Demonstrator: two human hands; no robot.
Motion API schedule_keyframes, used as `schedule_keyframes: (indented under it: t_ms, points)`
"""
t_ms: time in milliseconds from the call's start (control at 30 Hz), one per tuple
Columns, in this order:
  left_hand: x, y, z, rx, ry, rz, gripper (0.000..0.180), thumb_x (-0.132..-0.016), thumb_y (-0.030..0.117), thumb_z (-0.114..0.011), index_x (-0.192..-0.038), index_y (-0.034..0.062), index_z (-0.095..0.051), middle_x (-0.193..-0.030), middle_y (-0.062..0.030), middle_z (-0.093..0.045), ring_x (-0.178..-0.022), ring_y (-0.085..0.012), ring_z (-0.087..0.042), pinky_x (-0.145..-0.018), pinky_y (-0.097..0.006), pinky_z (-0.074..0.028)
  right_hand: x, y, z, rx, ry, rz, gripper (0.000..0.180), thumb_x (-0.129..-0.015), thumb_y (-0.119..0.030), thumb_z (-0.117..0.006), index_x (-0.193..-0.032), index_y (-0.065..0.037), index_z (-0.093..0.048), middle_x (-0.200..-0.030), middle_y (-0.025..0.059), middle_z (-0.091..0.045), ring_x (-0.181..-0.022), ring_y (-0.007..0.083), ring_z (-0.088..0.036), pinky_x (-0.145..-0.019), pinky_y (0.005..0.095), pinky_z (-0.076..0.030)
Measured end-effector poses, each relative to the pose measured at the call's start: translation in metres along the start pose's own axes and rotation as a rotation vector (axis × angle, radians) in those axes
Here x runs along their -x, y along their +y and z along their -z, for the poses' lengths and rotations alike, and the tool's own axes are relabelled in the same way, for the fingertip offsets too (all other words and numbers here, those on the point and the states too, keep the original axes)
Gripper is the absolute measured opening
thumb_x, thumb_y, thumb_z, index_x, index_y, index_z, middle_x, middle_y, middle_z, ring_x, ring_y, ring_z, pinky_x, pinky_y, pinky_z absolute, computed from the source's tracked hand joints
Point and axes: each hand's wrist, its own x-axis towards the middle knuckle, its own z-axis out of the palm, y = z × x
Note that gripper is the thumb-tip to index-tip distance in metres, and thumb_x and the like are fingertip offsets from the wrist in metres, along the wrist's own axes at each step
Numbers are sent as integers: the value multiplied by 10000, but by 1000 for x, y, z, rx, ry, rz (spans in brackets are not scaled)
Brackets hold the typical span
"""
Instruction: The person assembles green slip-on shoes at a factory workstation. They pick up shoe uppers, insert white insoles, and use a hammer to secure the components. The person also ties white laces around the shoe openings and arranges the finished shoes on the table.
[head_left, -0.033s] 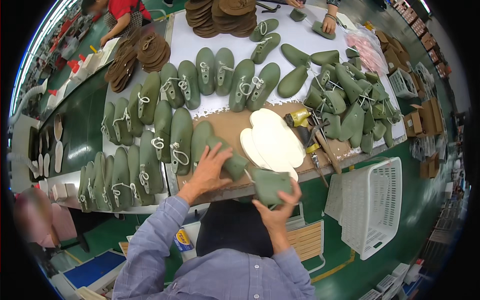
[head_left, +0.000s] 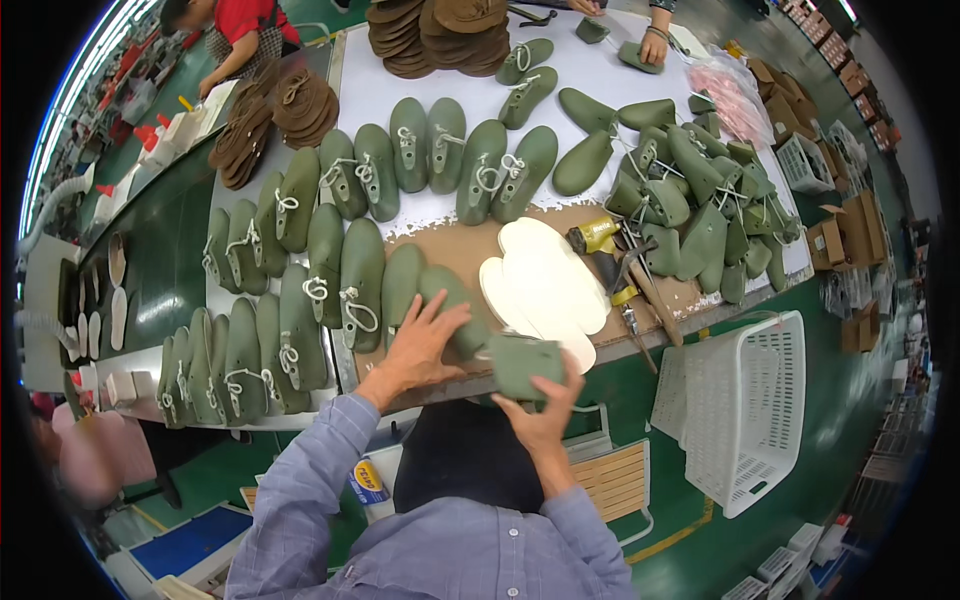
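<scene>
In my right hand point(head_left: 540, 418) is the blocky green heel piece point(head_left: 525, 368) of a shoe last, pinched between thumb and fingers just beyond the table's front edge. A short cord seems to link it to a green front piece point(head_left: 450, 288) lying on the brown board. My left hand point(head_left: 412, 350) rests over that front piece, fingers spread across it. Just left of it lies another green piece point(head_left: 402, 278), partly covered by my fingers. Cream flat sole-shaped sheets point(head_left: 545, 280) lie right of my left hand, and the heel piece overlaps their lower edge from my view.
Rows of green lasts tied with white cord point(head_left: 360, 270) fill the left. Right of the sheets are a yellow-black power tool point(head_left: 598, 238), a hammer point(head_left: 655, 300) and a heap of lasts point(head_left: 705, 240). A white basket point(head_left: 770, 400) stands right; a co-worker's hand point(head_left: 653, 48) touches a last.
The front piece under my left hand has turned to lie more upright beside its neighbour. My right hand has shifted slightly left with the heel piece.
</scene>
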Motion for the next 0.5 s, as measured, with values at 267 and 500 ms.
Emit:
schedule_keyframes:
  t_ms: [267, 500]
  points:
    - [-11, -6, -23, 81, -215, 10, 1015, -696, 483, -887, -1536, 193, -396, -1400, -122, -581, -1464, -377, -366, -1246, -601, -180, 21, 28, -24, -24, -237, -234, 369, -860, -136, -808, -1131, -2, -596, -1355, 285, -559, -1235, 402, -578, -1011, 457, -487]
    - [-16, 16, -11, 116, -293, 81, 1111, -634, 469, -920, -1564, 212, -370, -1443, -158, -554, -1496, -373, -321, -1241, -642, -106, -23, 52, -47, -147, -284, -837, 565, -1023, -370, -585, -1391, 52, -506, -962, 179, -685, -905, 305, -663, -858, 410, -509]
